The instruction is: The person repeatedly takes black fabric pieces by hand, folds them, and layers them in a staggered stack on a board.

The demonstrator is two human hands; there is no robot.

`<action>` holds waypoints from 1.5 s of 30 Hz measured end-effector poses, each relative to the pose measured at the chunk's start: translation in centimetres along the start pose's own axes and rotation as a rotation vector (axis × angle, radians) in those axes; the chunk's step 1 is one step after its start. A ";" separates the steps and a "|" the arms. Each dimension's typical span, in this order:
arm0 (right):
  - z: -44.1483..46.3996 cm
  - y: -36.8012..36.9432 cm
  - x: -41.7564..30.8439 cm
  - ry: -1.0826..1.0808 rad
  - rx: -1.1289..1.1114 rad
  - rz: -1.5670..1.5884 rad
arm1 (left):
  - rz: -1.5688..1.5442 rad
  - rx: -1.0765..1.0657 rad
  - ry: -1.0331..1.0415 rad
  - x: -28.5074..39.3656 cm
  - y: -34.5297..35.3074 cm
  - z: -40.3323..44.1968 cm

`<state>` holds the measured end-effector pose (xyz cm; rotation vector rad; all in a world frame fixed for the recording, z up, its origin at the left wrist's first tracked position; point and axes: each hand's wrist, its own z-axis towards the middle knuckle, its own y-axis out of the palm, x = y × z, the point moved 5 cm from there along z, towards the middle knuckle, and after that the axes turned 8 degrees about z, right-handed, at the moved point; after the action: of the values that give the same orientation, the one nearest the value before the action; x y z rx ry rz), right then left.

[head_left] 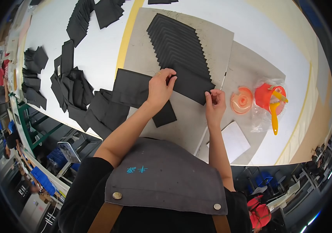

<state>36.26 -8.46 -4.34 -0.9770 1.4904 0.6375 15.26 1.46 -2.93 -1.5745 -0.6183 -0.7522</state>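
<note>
Though aslant, black piece between hands

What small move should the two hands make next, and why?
Probably straighten the front black cloth against the overlapping row: the left hand and right hand are at its two ends, and the row lies in fairly regular steps.

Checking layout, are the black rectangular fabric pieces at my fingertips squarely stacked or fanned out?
Fanned out: the black fabric pieces overlap, edges showing in steps.
</note>
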 end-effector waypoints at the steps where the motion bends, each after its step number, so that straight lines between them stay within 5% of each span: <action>1: 0.1 0.1 -0.1 0.001 -0.001 0.001 | 0.018 0.010 0.025 0.1 0.0 0.1; 29: 0.8 0.8 -0.5 -0.038 -0.085 -0.326 | 0.086 -0.018 0.017 -0.4 0.7 0.5; 31: 0.8 1.3 -1.9 -0.174 -0.115 -0.594 | 0.097 0.002 0.030 -0.5 0.7 0.4; 35: 0.4 3.9 -4.3 -0.310 -0.143 -0.605 | 0.116 -0.001 0.046 -0.5 0.8 0.4; 37: 0.4 6.3 -4.7 -0.425 -0.335 -0.538 | 0.131 -0.043 0.062 -0.6 1.0 0.4; 45: 1.0 7.2 -2.6 -0.325 -0.403 -0.498 | 0.236 -0.080 0.010 -1.6 -2.0 -1.2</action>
<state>30.54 -3.46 -2.95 -1.4170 0.7986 0.7004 12.55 0.63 -2.78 -1.6819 -0.3899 -0.6123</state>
